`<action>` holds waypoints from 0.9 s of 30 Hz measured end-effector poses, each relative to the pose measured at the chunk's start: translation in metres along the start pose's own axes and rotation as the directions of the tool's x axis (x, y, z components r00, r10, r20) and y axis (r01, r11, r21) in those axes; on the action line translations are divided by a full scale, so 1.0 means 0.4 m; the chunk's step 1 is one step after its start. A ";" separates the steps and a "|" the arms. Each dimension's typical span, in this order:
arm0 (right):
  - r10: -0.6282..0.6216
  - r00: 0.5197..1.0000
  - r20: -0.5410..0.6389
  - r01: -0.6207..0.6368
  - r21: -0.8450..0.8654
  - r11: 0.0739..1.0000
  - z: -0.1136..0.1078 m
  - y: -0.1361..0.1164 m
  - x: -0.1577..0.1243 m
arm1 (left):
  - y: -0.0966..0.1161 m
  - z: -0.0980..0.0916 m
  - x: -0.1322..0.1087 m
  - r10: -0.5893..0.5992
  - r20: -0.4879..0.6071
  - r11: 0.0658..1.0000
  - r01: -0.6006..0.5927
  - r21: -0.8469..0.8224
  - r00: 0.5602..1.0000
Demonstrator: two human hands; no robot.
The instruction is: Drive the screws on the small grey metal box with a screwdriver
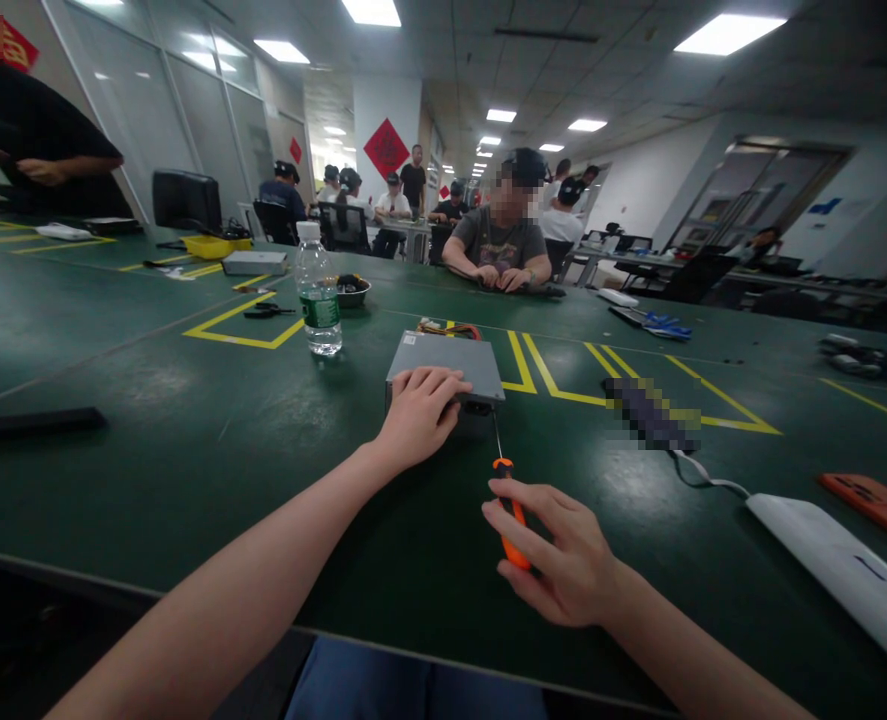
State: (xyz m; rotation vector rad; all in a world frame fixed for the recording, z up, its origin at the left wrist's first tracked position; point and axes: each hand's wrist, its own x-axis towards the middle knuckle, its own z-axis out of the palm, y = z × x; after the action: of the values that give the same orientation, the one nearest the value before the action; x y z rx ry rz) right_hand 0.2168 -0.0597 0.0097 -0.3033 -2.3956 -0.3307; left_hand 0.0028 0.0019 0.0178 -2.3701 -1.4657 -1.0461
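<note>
A grey metal computer power supply unit (450, 358) lies on the green table in front of me, a bundle of coloured wires (450, 329) at its far side. My left hand (422, 412) grips its near edge, fingers across the top and thumb lower at the front. Between the fingers and thumb of my right hand (559, 550) is an orange and black screwdriver (514, 525). Its shaft points away from me, and the tip meets the unit's near right corner, beside a dark socket (478, 408). Whether the tip sits in a screw is too small to tell.
A water bottle (318, 290) stands behind the unit to the left, near a metal bowl (353, 291). To the right lie a white device (840, 570) with a cable and an orange phone (874, 505). A person (499, 230) sits across the table.
</note>
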 end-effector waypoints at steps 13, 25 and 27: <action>0.050 0.995 -0.085 -0.043 0.074 0.996 0.004 -0.001 -0.004 | -0.002 0.003 0.000 -0.007 0.005 1.000 0.007 0.006 1.000; 0.020 0.997 -0.075 -0.018 0.021 1.000 0.013 -0.003 -0.004 | 0.000 0.000 0.000 -0.005 0.003 1.000 0.005 0.005 1.000; 0.030 0.998 -0.055 -0.028 0.037 0.999 0.012 -0.004 -0.005 | -0.001 -0.001 -0.001 -0.006 0.003 1.000 0.006 0.005 1.000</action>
State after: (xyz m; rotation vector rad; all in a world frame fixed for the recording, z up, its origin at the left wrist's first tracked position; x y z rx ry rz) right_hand 0.2147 -0.0599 0.0048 -0.3085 -2.3379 -0.2791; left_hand 0.0023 0.0017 0.0178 -2.3668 -1.4753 -1.0392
